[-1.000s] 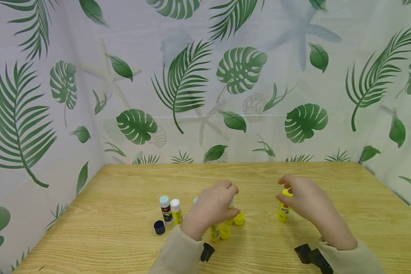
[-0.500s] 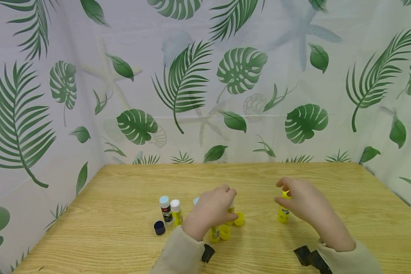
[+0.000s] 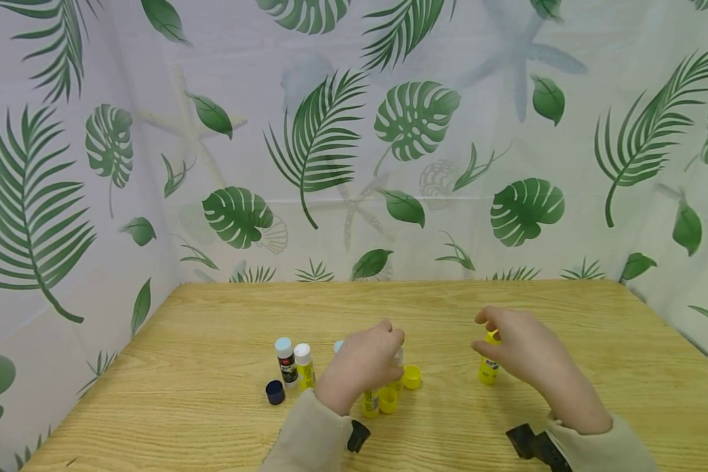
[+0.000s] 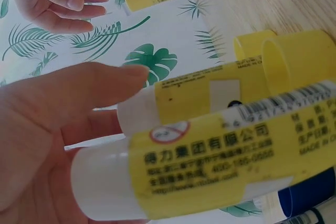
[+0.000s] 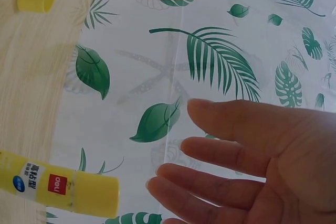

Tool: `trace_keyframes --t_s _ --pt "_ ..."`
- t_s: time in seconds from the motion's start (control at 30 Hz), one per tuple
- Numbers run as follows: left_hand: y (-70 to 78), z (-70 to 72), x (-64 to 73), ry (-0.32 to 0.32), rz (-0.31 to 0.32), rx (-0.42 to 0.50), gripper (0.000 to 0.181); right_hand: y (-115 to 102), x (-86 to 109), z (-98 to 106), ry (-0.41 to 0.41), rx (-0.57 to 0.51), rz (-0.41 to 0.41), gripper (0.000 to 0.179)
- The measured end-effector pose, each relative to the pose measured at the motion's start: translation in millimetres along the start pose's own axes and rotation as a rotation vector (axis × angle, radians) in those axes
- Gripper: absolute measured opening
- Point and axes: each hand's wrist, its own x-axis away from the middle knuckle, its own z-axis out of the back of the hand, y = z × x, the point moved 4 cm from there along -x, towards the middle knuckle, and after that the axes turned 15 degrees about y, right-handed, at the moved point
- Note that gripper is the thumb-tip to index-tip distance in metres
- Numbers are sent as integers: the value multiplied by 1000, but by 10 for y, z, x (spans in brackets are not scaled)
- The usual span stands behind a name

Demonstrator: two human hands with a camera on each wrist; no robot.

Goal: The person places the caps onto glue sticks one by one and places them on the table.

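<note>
My left hand (image 3: 362,360) reaches among several glue sticks. In the left wrist view, its thumb and fingers pinch the white end of an upright yellow glue stick (image 4: 194,95). A second white-ended yellow glue stick (image 4: 205,166) stands nearer that camera, partly covering the fingers. Two yellow caps (image 3: 412,377) lie beside these sticks. My right hand (image 3: 525,347) hovers by a yellow-capped glue stick (image 3: 488,372); in the right wrist view its fingers are spread and apart from that stick.
To the left stand a black-labelled glue stick (image 3: 286,364) with a pale blue top and a white-topped yellow one (image 3: 304,367). A dark blue cap (image 3: 275,392) sits before them. Leaf-printed cloth (image 3: 354,164) walls the back and sides of the wooden table (image 3: 183,406).
My left hand has come down slightly, and its thumb has drawn in against the yellow glue stick. My right hand has shifted a little and stays beside its stick.
</note>
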Motion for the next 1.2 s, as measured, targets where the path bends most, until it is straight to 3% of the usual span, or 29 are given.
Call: trace_keyframes --t_s 0.3,0.67,1.03,1.2 --pt "12 6 -9 -2 -12 11 23 4 -20 5 -8 6 7 36" --pt "22 3 -22 -1 -31 -22 18 -10 -32 23 -19 -7 0 35" --pt "26 65 -21 3 -34 4 17 -26 -36 42 -23 -6 -19 34" --pt "25 148 -15 53 -34 40 14 -28 -34 43 -24 -6 -22 35"
